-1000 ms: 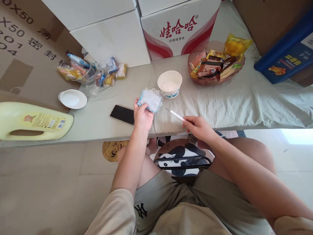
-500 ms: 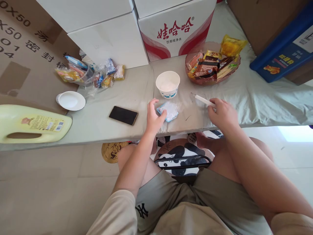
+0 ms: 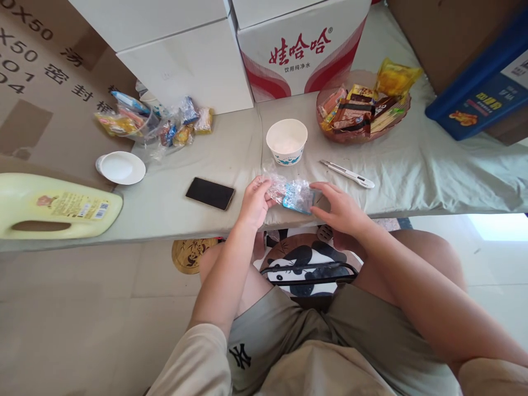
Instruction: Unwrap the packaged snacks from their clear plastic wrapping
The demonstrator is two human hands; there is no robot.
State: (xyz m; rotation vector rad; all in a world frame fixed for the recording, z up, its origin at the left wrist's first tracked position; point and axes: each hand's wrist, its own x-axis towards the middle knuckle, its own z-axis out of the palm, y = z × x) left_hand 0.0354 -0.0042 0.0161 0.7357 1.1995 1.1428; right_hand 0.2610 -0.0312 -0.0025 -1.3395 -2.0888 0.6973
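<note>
Near the front edge of the cloth-covered table lies a small blue packet in clear plastic wrap (image 3: 297, 198). My left hand (image 3: 254, 203) is closed on the crinkled wrap at the packet's left end. With fingers apart, my right hand (image 3: 339, 208) is at the packet's right side, its fingertips at or very near the edge. A white utility knife (image 3: 347, 174) rests on the cloth beyond my right hand. Just behind the packet stands a white paper bowl (image 3: 287, 144) with a blue pattern; something pale is inside it.
A phone (image 3: 210, 193) lies left of my left hand. Farther left are a tilted white cup (image 3: 131, 167), a yellow jug (image 3: 58, 206) and wrapped snacks (image 3: 181, 132). A glass bowl of snacks (image 3: 358, 118) stands at back right, before a white carton (image 3: 305, 60).
The utility knife has left my right hand and now lies on the table. My right hand has moved left to the packet. My left hand has taken hold of its wrap.
</note>
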